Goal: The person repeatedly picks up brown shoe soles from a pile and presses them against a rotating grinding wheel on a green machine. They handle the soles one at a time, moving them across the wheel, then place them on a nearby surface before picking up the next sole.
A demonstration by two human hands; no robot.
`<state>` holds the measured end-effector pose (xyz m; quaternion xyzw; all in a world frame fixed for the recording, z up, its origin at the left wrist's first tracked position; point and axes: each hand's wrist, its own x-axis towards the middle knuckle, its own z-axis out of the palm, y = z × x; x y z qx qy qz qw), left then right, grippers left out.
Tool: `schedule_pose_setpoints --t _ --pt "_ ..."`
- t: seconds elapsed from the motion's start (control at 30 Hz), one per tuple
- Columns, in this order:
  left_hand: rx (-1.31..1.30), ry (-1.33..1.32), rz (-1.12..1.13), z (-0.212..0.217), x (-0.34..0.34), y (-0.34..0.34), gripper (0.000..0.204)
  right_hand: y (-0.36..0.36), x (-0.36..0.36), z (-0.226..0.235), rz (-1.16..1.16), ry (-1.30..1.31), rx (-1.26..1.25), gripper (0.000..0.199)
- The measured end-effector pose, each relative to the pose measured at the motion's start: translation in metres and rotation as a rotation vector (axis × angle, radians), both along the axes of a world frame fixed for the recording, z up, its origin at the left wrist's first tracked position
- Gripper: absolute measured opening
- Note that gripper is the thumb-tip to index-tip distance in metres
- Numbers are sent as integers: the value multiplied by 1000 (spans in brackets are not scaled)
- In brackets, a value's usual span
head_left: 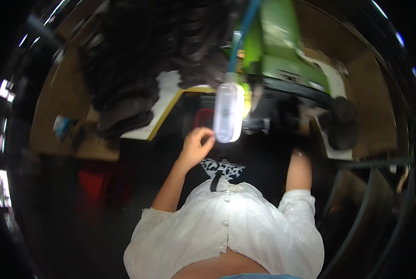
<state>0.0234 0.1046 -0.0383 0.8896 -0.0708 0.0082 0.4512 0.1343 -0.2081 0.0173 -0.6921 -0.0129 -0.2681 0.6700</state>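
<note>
My left hand point(196, 145) is raised in front of me with its fingers pinched together. The fingertips are right beside the left edge of a lit white oblong lamp point(227, 112); I see nothing between them. My right forearm reaches forward, and my right hand point(298, 154) disappears at the wrist into the dark area below a green machine point(282, 42). I cannot make out its fingers. A blue hose point(242, 32) runs down to the lamp. A black-and-white patterned cloth point(223, 167) lies just ahead of my white shirt.
A heap of dark fabric point(138, 60) covers the white, yellow-edged table point(164, 104) at the upper left. Dark round parts point(343, 121) sit at the right of the machine. A red object point(94, 183) stands low on the left, and brown boards point(375, 102) are at the right.
</note>
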Motion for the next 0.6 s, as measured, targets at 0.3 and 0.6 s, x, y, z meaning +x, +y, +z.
schedule_pose_setpoints --t 0.3,0.6 --pt "730 -359 774 21 39 155 35 38 -59 -84 130 312 -180 32" --pt "158 -578 377 67 -5 35 33 69 -114 -94 376 283 -467 39"
